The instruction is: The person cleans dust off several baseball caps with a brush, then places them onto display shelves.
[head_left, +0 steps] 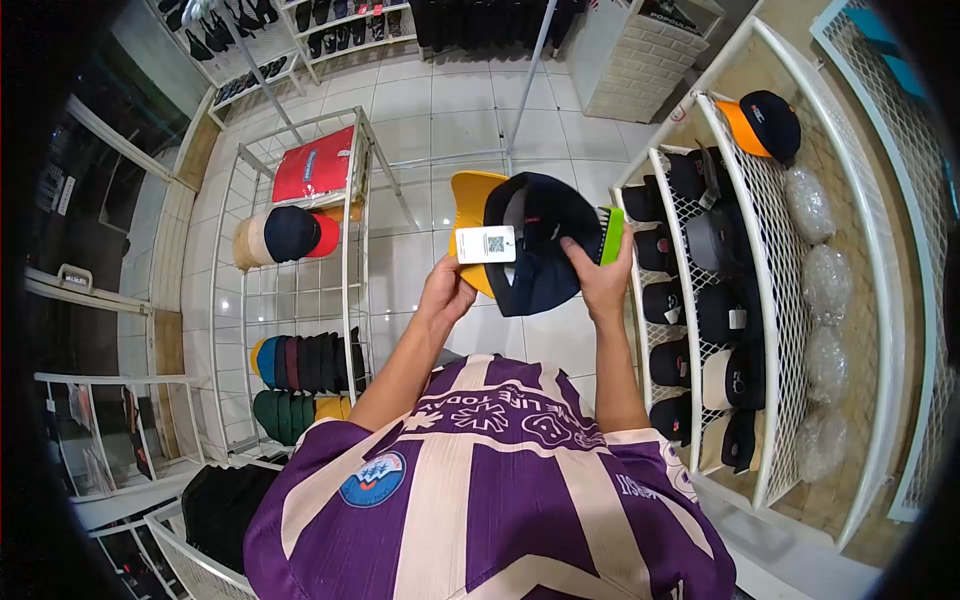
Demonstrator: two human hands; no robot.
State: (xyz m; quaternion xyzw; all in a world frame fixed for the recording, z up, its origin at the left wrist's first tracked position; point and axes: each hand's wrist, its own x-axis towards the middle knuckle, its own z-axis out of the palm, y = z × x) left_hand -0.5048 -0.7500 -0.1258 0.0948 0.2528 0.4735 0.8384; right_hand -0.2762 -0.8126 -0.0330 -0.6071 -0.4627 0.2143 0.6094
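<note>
In front of my chest I hold a navy cap (560,235) with a yellow brim, its hollow inside turned toward me. My left hand (447,293) pinches the brim's lower edge beside a white tag (485,245) printed with a square code. My right hand (603,275) is closed on a green brush (611,235) with dark bristles, which face the cap. The right thumb also presses on the cap's inner side. Part of the brush handle is hidden in the palm.
A white wire rack (228,300) on the left carries stacked caps (305,362) and a red packaged garment (315,165). On the right, a mesh shelf (755,330) displays more caps, with an orange-brimmed cap (765,125) on top. Plastic-wrapped bundles (825,285) line its side.
</note>
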